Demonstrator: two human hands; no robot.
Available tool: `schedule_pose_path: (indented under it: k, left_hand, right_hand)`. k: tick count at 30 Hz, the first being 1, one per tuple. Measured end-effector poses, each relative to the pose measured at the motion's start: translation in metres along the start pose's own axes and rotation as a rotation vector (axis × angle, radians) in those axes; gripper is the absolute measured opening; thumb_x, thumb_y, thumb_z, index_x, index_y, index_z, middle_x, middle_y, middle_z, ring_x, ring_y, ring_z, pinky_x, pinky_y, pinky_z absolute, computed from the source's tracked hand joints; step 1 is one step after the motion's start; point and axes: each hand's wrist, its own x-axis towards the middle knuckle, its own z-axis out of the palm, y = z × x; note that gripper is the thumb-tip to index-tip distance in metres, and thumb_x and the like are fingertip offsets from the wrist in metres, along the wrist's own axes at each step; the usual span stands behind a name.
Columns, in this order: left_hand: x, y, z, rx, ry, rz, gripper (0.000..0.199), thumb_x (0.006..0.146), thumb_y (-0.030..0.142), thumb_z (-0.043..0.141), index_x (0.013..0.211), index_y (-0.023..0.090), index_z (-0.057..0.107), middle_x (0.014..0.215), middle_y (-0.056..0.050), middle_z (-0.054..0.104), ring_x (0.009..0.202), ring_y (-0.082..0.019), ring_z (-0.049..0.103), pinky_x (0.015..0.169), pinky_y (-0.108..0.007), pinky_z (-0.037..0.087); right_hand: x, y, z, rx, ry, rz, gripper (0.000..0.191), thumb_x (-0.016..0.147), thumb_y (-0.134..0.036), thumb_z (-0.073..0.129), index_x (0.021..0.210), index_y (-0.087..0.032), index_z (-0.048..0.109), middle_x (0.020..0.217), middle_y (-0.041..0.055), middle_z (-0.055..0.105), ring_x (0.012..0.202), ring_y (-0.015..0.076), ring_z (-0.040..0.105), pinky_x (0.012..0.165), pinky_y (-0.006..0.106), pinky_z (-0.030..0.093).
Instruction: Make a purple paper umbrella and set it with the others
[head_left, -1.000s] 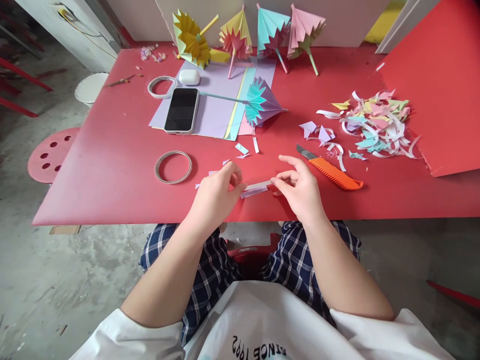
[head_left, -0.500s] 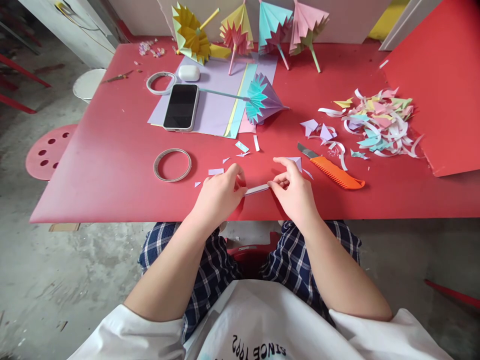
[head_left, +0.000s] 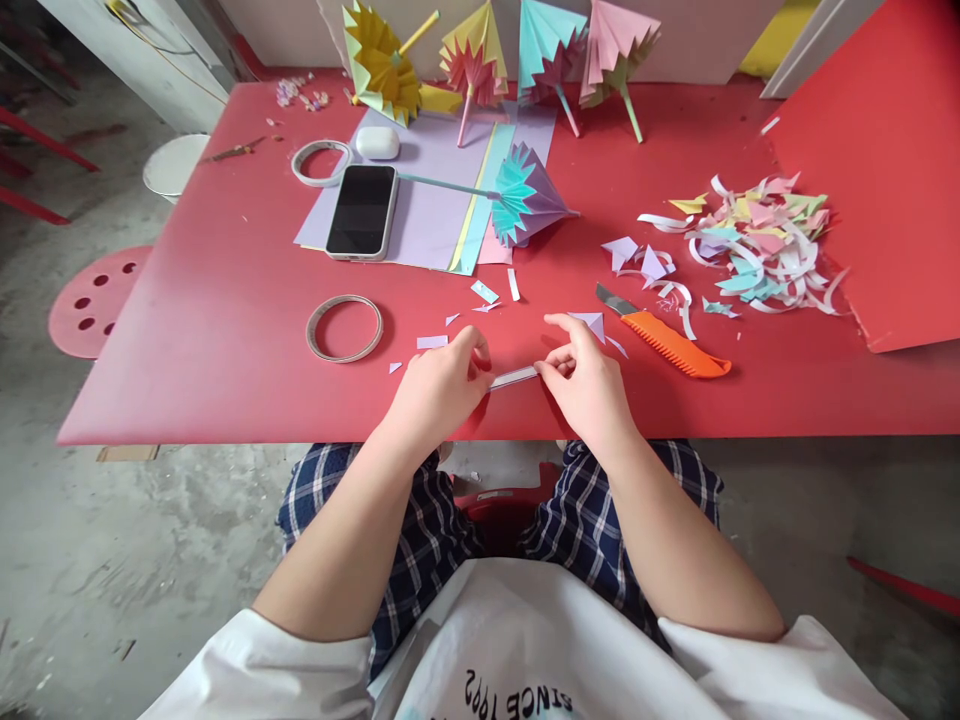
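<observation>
Pale lilac, narrow paper strip (head_left: 514, 378) spans between left hand (head_left: 441, 388) and right hand (head_left: 591, 385), each pinching one end.

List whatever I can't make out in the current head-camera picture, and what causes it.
All in the head view:
Narrow whitish strip: ends hidden by the left hand and right hand; too small to tell paper from tape.
Pink pleated paper umbrella with a green handle: tip cut off by the top edge.
Multicoloured pile of paper scraps: overlapping, so uncountable.
Large flat red sheet: cut off by the right edge.
</observation>
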Motion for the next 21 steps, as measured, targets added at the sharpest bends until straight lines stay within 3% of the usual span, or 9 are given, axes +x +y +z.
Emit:
schedule_pose_path:
  k: [21]
  left_hand:
    - [-0.003, 0.009, -0.001, 0.157, 0.027, 0.044, 0.01, 0.076, 0.019, 0.048, 0.085, 0.023, 0.047, 0.072, 0.001, 0.064, 0.065, -0.019, 0.059, 0.061, -0.029, 0.04]
  right_hand:
    - [0.004, 0.0, 0.006, -0.286, -0.017, -0.151, 0.034, 0.08, -0.011, 0.046, 0.113, -0.022, 0.046, 0.085, 0.0017, 0.064, 0.071, 0.0157, 0.059, 0.057, 0.024, 0.035]
